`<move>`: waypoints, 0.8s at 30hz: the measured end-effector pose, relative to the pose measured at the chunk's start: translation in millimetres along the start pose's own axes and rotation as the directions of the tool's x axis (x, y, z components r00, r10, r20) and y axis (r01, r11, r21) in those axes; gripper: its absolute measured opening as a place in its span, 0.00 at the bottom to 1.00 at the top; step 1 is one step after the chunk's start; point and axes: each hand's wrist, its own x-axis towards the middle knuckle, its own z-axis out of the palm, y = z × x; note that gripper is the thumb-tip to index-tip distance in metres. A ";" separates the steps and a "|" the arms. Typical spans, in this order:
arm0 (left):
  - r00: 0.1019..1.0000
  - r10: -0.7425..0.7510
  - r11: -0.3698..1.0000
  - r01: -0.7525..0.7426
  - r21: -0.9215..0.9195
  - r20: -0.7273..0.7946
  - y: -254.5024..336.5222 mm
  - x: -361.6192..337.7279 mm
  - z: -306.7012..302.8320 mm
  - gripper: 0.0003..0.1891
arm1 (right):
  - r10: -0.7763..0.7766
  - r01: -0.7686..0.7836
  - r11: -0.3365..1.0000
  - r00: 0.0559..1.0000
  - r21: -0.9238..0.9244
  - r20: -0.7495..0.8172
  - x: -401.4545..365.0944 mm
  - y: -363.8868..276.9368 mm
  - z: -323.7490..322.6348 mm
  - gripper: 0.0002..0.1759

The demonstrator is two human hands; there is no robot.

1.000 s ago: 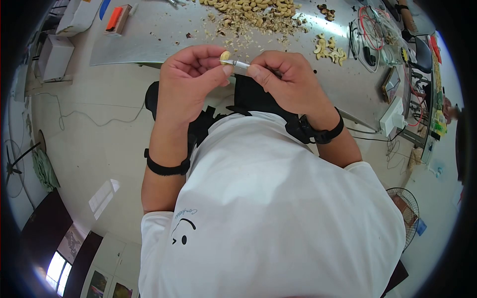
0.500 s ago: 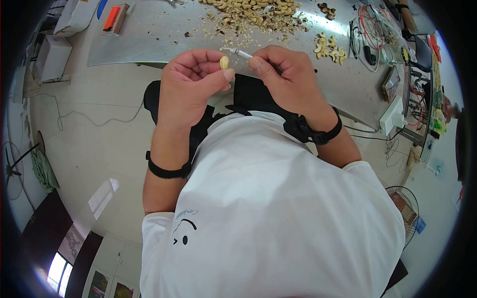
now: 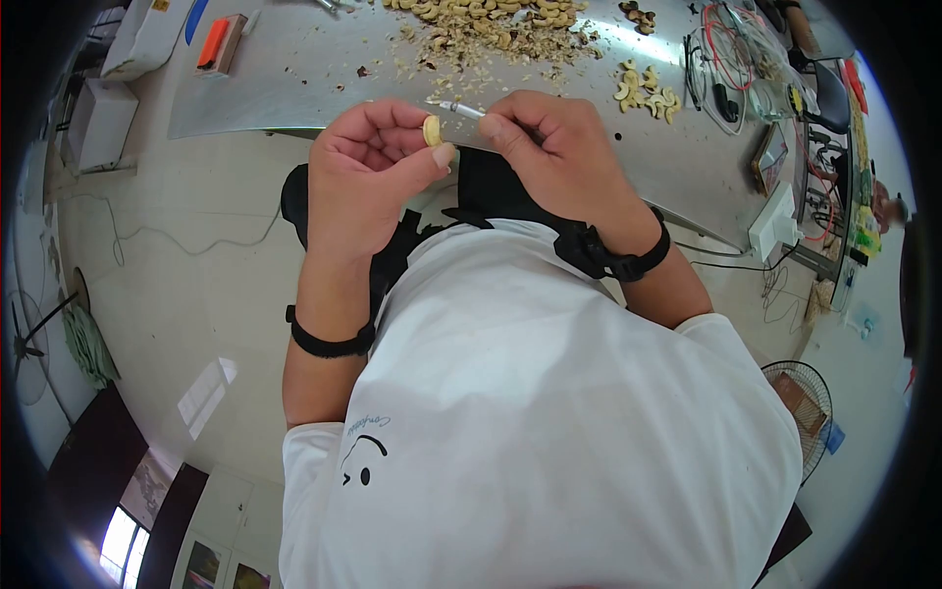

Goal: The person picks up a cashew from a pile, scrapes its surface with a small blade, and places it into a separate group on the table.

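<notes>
The left hand point(image 3: 358, 182) closes thumb and fingers on a small, pale-yellow, curved cashew nut point(image 3: 432, 131), held up near the top centre of the frame, just beyond the table's near edge. The right hand point(image 3: 559, 145) grips a slim, white-and-silver, pen-like knife point(image 3: 469, 110), its narrow tip just above the nut and seemingly apart from it. Careful work here probably calls for a light but steady pinch, with the thumb below the blade's line, and for short, shallow strokes, since a nut this small could slip or snap under a hard push. Beyond the hands, a grey metal table point(image 3: 285, 103) carries a heap of pale whole cashews point(image 3: 500, 14) at the top centre, beige broken crumbs point(image 3: 549, 51) scattered below it, and a loose group of yellowish cashews point(image 3: 655, 99) at the upper right.
</notes>
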 end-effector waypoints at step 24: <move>0.989 0.149 0.988 -0.150 0.030 0.019 -5.2 4.0 -2.6 0.13 | 0.003 -0.004 1.000 0.994 0.016 0.112 2.9 -16.7 -10.5 0.08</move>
